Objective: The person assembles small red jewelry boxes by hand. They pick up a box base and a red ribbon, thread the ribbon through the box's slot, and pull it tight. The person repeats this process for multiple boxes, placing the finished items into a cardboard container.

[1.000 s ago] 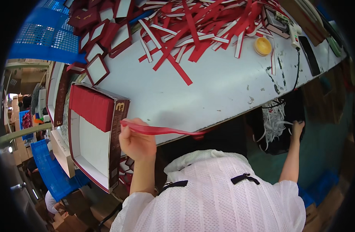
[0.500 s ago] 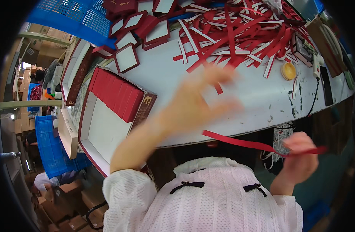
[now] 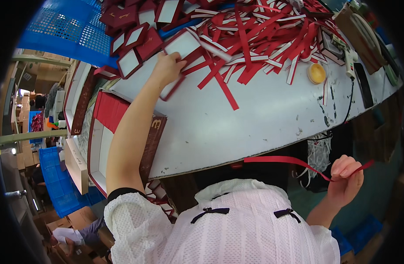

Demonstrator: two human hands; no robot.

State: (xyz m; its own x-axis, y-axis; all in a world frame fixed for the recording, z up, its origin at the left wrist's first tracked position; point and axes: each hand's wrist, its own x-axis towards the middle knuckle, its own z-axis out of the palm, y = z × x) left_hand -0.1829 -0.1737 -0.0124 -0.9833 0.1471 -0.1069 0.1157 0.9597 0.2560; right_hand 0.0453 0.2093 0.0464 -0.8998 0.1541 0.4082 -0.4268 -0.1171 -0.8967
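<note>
My left hand (image 3: 169, 68) reaches to the far left of the table, its fingers closed at the near edge of a shallow dark-red box with a white inside (image 3: 183, 43). Just below those fingers is a blurred red-and-white piece (image 3: 171, 89) whose kind I cannot make out. Off the table's front edge at the right, my right hand (image 3: 345, 178) pinches a red ribbon (image 3: 283, 159); its long end stretches leftward and a short end sticks out past the fingers. Beyond the left hand, a heap of red and white ribbon strips (image 3: 259, 44) covers the back of the table.
More small dark-red boxes (image 3: 130, 63) cluster at the far left beside a blue perforated crate (image 3: 61, 28). A large open box (image 3: 95, 152) with red blocks stands left of my forearm. A round yellow tub (image 3: 316, 73) sits at the right. A person (image 3: 74, 235) shows at lower left.
My left hand has swung from above the middle of the table to the boxes at the far left and closed on one. My right hand keeps hold of the ribbon.
</note>
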